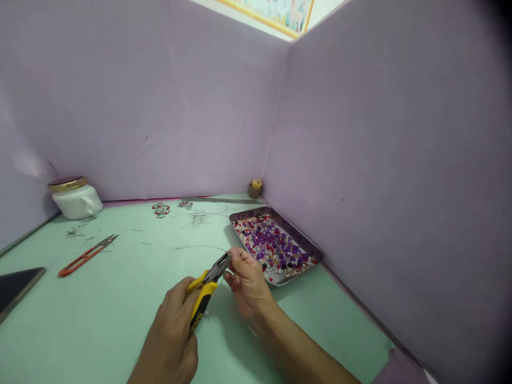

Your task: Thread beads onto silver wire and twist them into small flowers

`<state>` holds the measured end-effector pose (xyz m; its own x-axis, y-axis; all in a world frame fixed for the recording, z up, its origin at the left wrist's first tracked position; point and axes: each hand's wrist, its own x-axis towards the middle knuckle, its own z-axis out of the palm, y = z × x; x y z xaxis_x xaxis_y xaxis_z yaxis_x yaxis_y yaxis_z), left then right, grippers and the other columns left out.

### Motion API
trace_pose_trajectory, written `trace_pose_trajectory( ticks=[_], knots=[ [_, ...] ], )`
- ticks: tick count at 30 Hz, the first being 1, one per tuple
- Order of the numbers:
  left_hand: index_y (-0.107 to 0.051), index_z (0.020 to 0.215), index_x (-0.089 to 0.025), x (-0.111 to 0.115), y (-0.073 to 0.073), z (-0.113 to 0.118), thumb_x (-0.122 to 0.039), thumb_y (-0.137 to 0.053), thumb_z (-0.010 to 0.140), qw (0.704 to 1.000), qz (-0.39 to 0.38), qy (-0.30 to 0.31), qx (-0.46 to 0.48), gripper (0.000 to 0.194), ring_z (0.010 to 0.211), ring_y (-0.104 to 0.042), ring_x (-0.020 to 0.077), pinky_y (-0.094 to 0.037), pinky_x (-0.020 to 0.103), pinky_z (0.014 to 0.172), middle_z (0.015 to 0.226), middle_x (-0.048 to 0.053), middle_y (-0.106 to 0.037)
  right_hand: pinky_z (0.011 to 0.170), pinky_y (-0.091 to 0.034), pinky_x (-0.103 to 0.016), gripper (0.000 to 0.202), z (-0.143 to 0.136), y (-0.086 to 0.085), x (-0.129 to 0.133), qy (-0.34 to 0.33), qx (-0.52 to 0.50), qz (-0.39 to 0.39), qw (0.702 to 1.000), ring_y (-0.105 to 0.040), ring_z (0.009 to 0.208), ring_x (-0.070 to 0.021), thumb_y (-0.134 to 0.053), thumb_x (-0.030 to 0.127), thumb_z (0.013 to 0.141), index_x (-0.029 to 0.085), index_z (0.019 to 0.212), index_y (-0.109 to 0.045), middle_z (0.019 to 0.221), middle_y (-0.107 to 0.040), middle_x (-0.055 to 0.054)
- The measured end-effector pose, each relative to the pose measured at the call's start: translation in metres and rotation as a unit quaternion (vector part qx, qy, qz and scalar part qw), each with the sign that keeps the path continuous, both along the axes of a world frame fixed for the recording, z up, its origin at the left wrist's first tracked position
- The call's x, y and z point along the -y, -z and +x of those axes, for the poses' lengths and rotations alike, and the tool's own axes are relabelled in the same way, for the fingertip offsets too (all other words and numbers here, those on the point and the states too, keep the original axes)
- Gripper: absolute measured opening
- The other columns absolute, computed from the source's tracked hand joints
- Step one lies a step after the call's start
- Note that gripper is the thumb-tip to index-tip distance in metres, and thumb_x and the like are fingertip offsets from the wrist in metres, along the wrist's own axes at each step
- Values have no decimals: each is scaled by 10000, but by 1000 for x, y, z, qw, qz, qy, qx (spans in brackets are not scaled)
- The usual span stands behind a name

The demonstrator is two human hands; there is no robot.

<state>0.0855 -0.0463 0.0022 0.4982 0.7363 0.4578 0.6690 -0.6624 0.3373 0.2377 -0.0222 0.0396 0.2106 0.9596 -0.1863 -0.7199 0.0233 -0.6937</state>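
Note:
My left hand [172, 330] is wrapped round the yellow and black handles of a pair of pliers [205, 298]. The pliers' jaws point up and right and meet my right hand [246, 280], whose thumb and forefinger are pinched on a thin wire [200, 247]. That wire curves off to the left above the green table [100, 325]. Just beyond my right hand lies a metal tray [298, 229] of purple, red, black and pale beads [272, 242].
Orange thread snips [86, 260] lie at the left, near a white lidded cup [78, 201] and a dark flat object [18, 288]. Beaded wire pieces [160, 210], loose wires [200, 217], long rods [220, 200] and a small yellow-topped object [255, 189] are at the back.

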Motion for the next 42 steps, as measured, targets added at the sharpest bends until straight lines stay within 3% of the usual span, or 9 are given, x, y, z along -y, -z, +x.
trace_pose_trajectory(
  ticks=[11,20,26,30,33,35,38,40,42],
  knots=[
    [-405,1146,-190,-2,4,1,19,-370,572,999,25,6,32,612,1114,-421,252,-418,389,898,1190,107,-427,384,-323,-125,330,4,-3,0,17,13,-9,1000,-375,426,-26,-759,317,422,131,550,-519,464,-442,65],
    [-439,1010,-209,5,-11,7,66,-325,573,995,-93,26,36,529,936,-507,200,-460,326,813,975,78,-472,391,-319,-148,309,0,0,2,33,33,-6,999,-365,406,-28,-745,323,445,131,523,-516,452,-438,64],
    [-486,878,-198,6,-13,11,44,-318,598,987,-156,-11,24,406,781,-535,182,-471,294,703,848,53,-481,414,-312,-168,249,-2,8,-1,60,99,19,993,-385,417,-37,-692,322,527,136,559,-529,492,-473,56],
    [-467,1021,-225,1,-19,8,39,-323,561,988,-152,-4,-1,549,908,-528,180,-461,281,751,1017,49,-491,419,-295,-167,237,5,9,-8,88,126,29,988,-363,420,-35,-682,320,551,137,564,-533,477,-444,65],
    [-399,1144,-235,-8,-19,-3,26,-350,536,996,-74,6,-40,663,1045,-463,222,-412,342,851,1183,62,-436,431,-308,-158,239,14,2,-10,103,91,40,990,-365,438,-35,-689,315,563,146,578,-521,489,-441,70],
    [-442,1115,-204,-16,-20,-13,2,-377,539,996,-8,-28,-87,615,1052,-454,275,-384,410,867,1203,98,-430,462,-347,-153,230,20,-5,-8,74,38,60,995,-400,477,-40,-692,299,576,153,609,-516,539,-472,63],
    [-538,918,-136,-28,-28,-30,-52,-386,586,975,10,-143,-172,375,875,-537,305,-436,434,724,1051,155,-509,561,-423,-176,210,25,-14,-3,-73,-67,93,991,-467,562,-52,-685,263,605,163,673,-513,637,-509,51],
    [-533,740,-148,-34,-34,-41,-90,-353,651,952,-15,-216,-215,208,719,-563,280,-447,393,582,847,132,-547,595,-448,-189,222,26,-16,0,-186,-133,94,969,-489,593,-59,-689,239,602,166,701,-504,655,-503,50],
    [-489,630,-173,-39,-35,-52,-127,-325,698,933,-26,-271,-237,184,620,-557,254,-422,355,491,709,100,-532,560,-453,-169,250,26,-14,2,-261,-182,89,944,-485,587,-57,-701,209,581,168,709,-491,655,-488,51]
  ],
)
